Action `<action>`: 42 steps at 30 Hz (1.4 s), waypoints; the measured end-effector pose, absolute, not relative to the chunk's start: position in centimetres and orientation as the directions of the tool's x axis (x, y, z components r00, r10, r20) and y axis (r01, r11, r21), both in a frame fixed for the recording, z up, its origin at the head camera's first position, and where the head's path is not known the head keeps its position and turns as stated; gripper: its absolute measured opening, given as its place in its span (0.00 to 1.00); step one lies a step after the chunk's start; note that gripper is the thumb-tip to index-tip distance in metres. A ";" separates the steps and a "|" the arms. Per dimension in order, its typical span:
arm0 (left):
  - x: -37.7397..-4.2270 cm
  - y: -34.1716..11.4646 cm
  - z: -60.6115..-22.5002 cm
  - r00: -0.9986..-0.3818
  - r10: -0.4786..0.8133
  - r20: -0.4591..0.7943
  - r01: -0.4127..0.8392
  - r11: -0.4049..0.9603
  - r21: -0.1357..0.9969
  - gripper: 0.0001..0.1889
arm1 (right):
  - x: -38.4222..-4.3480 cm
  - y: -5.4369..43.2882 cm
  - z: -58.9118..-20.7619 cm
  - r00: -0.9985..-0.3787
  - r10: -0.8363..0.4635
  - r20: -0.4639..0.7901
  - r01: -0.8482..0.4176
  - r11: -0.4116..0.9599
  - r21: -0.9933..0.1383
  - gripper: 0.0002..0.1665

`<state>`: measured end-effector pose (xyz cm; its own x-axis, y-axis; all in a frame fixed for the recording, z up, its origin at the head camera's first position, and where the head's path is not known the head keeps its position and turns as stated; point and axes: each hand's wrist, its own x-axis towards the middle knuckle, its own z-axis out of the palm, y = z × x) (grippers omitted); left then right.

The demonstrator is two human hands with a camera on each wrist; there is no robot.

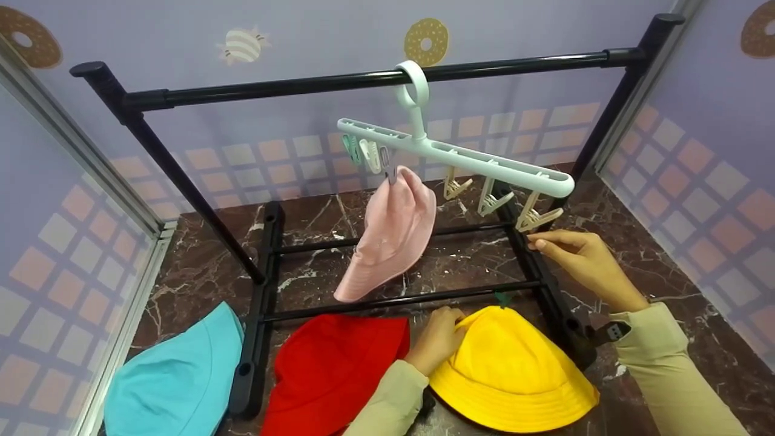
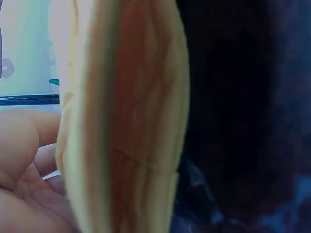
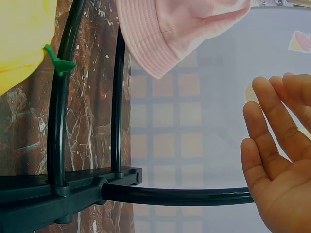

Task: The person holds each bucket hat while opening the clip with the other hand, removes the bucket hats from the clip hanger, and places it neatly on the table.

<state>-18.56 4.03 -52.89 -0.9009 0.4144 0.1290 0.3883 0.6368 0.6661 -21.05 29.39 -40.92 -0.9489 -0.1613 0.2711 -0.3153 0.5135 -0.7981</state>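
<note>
A yellow bucket hat point(image 1: 508, 357) with a small green leaf on its crown is tilted at the front right. My left hand point(image 1: 439, 339) pinches its left side; in the left wrist view the pale yellow hat edge point(image 2: 146, 116) stands before the hand point(image 2: 29, 179), hiding some fingertips. At the right end of a mint-green clip hanger point(image 1: 472, 160), my right hand point(image 1: 587, 263) is raised just below a beige clip point(image 1: 536, 215), fingers extended; the right wrist view shows this hand point(image 3: 282, 145) without a held thing. A pink bucket hat point(image 1: 393, 236) hangs from a greyish clip point(image 1: 386, 162).
The hanger hooks over the top bar point(image 1: 272, 86) of a black rack. A red hat point(image 1: 333, 363) lies at the front middle, a turquoise hat point(image 1: 175, 375) at the front left. Marble-patterned floor point(image 1: 200, 248) lies below, and lilac walls point(image 1: 339, 36) stand close around.
</note>
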 end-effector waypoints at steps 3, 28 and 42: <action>-18.5 3.9 -53.1 -0.896 0.428 0.121 0.395 0.639 0.660 0.05 | -21.0 29.4 -40.9 -0.953 -0.154 0.263 -0.304 0.513 -0.803 0.15; -18.0 2.6 -51.8 -0.890 0.456 0.015 0.359 0.680 0.639 0.11 | -21.7 28.6 -41.0 -0.956 -0.141 0.258 -0.294 0.493 -0.819 0.17; -17.7 1.7 -49.1 -0.873 0.468 0.138 0.455 0.677 0.578 0.14 | -22.8 27.0 -40.6 -0.958 -0.141 0.250 -0.286 0.393 -0.874 0.19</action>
<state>-17.73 1.71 -49.05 -0.8728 0.4681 0.1379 0.4546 0.6773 0.5785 -22.76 26.95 -40.57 -0.9579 -0.1414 0.2500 -0.2861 0.3927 -0.8740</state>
